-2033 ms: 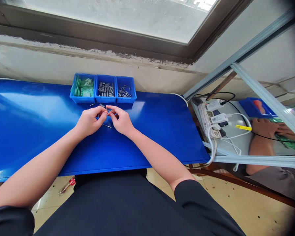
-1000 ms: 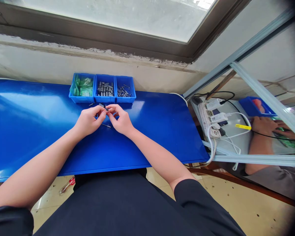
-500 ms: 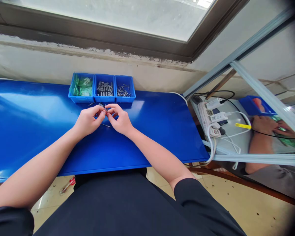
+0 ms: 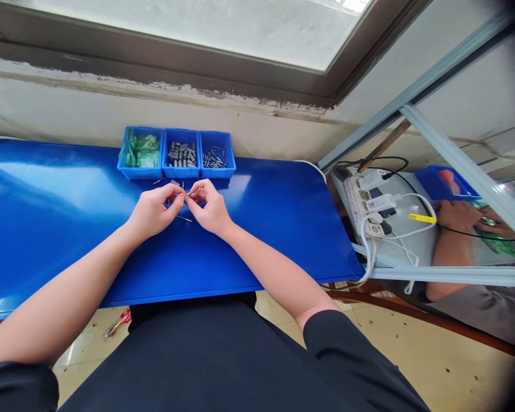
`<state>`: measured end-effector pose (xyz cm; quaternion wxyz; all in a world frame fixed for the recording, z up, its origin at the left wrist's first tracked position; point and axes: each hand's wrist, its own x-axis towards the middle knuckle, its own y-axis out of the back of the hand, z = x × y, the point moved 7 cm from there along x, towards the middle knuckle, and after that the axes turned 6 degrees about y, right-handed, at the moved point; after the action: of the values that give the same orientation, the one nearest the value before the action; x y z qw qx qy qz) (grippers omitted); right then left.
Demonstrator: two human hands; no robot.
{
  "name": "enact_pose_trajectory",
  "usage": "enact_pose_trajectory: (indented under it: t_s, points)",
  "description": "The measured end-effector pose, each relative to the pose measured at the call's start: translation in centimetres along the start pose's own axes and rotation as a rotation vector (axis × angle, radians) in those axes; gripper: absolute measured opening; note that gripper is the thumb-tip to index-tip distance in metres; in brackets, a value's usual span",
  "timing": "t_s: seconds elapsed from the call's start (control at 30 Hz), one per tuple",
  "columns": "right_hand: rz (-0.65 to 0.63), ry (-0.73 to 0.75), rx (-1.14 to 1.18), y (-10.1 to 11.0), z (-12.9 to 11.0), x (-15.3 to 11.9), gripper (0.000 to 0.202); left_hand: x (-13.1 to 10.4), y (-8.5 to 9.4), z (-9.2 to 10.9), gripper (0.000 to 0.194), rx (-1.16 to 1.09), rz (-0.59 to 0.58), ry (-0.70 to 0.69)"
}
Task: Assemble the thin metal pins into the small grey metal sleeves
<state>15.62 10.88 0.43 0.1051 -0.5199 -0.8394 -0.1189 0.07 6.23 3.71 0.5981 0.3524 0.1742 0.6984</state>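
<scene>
Over the blue table point(image 4: 257, 240), my left hand point(image 4: 157, 210) and my right hand point(image 4: 209, 210) meet at the fingertips. Both are closed in a pinch around a tiny part point(image 4: 189, 194), too small to identify. A thin metal rod point(image 4: 183, 218) lies on the table just below the fingers. Small dark pieces lie behind my left hand, partly hidden by it. Beyond the hands stand three blue bins: one with green bags point(image 4: 148, 158), one with grey metal cylinders point(image 4: 182, 154), one with thin metal pins point(image 4: 214, 158).
A power strip point(image 4: 364, 200) with chargers and cables stands right of the table, behind a metal frame point(image 4: 446, 276). Past the frame, another person's hands point(image 4: 459, 217) are near a blue bin point(image 4: 438, 182). A window is behind the table.
My right hand's fingers have shifted slightly at the pinch, and the tiny part now shows at a different angle. Beyond the frame, the other person's hands have moved slightly.
</scene>
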Motion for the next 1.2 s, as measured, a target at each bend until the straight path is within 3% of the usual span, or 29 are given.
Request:
enact_pose_trajectory:
  t_s: [0.27, 0.6, 0.77, 1.2]
  points:
    - [0.008, -0.038, 0.033, -0.01, 0.47, 0.08, 0.065, 0.0, 0.01, -0.01, 0.033, 0.008, -0.013, 0.003]
    - [-0.044, 0.016, -0.044, -0.13, 0.23, 0.0, 0.041, 0.01, -0.26, -0.28, 0.035, -0.014, -0.014, 0.001]
    - [-0.042, -0.031, -0.057, -0.18, 0.27, -0.06, 0.036, 0.04, -0.27, -0.44, 0.036, 0.007, -0.026, 0.018]
    - [-0.023, -0.057, 0.011, -0.15, 0.12, -0.06, 0.05, 0.0, -0.07, 0.02, 0.037, 0.002, -0.029, 0.017]
